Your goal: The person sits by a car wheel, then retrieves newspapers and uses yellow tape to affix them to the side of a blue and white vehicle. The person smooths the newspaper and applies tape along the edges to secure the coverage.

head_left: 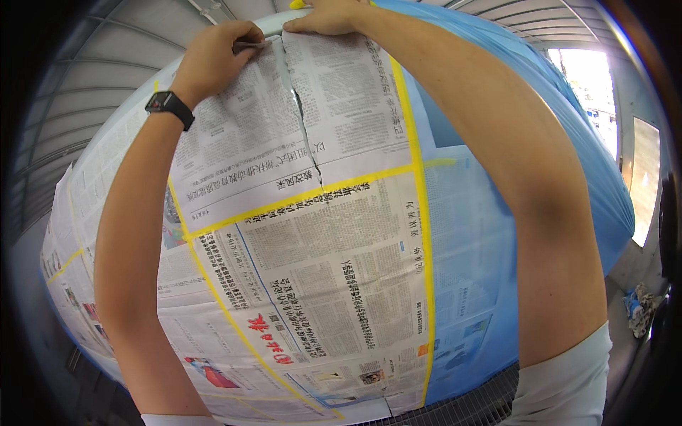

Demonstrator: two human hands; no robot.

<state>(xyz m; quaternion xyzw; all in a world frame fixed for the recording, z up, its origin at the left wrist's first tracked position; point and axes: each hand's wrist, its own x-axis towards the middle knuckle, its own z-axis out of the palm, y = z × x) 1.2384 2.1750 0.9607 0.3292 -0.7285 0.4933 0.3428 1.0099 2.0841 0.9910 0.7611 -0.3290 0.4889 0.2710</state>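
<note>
A large bulging surface in front of me is covered with newspaper sheets joined by yellow tape (pixel 419 234). High on it, my left hand (pixel 222 60), with a black watch (pixel 169 106) on the wrist, pinches the top edge of the upper newspaper sheet (pixel 348 92). A jagged tear (pixel 300 113) runs down this sheet from its top edge to the crosswise tape strip. Across the tear, my right hand (pixel 328 15) has a fingertip on the paper's edge; the picture's top edge cuts off part of that hand. A bit of yellow shows beside its fingers.
Blue plastic sheeting (pixel 462 284) covers the right side of the surface. Below the taped sheet (pixel 334 263) lies a dark ribbed grating (pixel 483 394). Crumpled waste (pixel 641 309) lies on the floor at the right, near a bright doorway (pixel 586 92).
</note>
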